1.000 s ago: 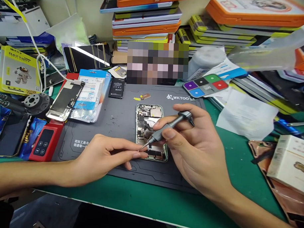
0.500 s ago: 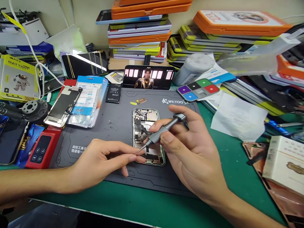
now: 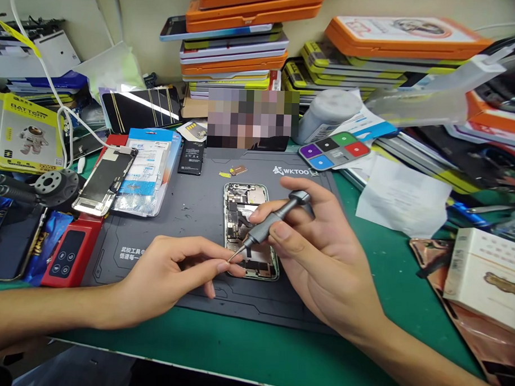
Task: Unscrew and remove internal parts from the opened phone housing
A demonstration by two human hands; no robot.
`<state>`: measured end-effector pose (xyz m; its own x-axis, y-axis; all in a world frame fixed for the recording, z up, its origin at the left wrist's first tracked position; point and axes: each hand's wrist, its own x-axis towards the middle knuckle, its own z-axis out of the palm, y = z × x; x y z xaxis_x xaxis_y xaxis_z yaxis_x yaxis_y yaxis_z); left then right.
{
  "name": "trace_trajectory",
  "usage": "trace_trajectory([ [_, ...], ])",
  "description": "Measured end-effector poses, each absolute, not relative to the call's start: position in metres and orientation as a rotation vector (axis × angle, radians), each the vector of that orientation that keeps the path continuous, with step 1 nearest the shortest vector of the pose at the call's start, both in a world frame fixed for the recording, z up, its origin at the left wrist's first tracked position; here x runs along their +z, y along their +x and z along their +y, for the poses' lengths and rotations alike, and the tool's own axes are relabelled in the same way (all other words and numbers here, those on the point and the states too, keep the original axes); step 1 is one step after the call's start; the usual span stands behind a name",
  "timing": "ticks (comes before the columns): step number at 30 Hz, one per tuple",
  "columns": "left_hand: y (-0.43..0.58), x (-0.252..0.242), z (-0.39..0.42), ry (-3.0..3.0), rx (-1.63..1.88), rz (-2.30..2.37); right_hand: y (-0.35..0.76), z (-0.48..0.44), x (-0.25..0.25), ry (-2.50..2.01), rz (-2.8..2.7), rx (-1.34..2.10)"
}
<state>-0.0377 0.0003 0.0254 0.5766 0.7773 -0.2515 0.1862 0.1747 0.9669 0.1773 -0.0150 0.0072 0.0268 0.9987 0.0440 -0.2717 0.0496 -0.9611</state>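
Observation:
An opened phone with its insides bare lies on a dark grey repair mat. My right hand is closed on a grey precision screwdriver, whose tip points down-left to the phone's lower left edge. My left hand rests on the mat with thumb and forefinger pinched together right at that tip; anything between them is too small to make out.
A detached screen lies on a red heating pad at the left, beside blue packets. A small battery and a coloured screw tray sit at the mat's far edge. Stacked boxes line the back; a white box is at right.
Both hands keep their pose at the phone's lower left edge. The view has tilted up slightly, so everything sits a little lower and further left in the picture.

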Motion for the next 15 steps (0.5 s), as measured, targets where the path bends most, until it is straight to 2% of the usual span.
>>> trace_trajectory([
  [15,-0.037,0.0254,0.0014,1.411,0.508,0.885,0.1804,-0.0138,0.0078,-0.966,-1.018,1.359],
])
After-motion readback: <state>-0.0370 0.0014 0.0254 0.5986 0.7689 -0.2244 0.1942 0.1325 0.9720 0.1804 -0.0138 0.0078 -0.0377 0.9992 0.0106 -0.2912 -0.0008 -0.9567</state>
